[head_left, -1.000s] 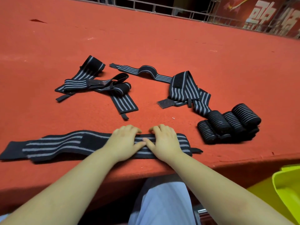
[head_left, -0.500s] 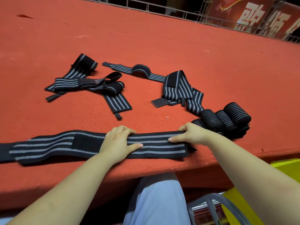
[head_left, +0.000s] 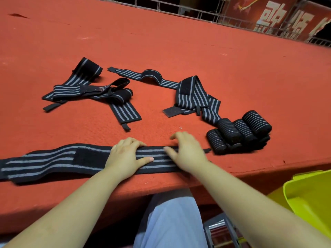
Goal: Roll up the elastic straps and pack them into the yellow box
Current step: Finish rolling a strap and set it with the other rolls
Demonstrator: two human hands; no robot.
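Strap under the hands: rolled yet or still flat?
Flat: the strap lies unrolled along the table edge, both hands resting on it.

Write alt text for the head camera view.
Both hands, left hand and right hand, press a flat striped elastic strap on a red table. Rolled straps lie right; a yellow box sits below.

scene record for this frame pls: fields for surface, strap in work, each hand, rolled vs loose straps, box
surface: red carpeted table
strap in work: flat strap laid out along the near edge, not rolled
left hand: left hand rests flat on the strap's middle
right hand: right hand on the strap near its right end, fingers bent, blurred
rolled: rolled straps clustered at right
loose: loose straps left of centre, tangled; folded strap at centre
box: yellow box below the table edge, lower right; inside not visible
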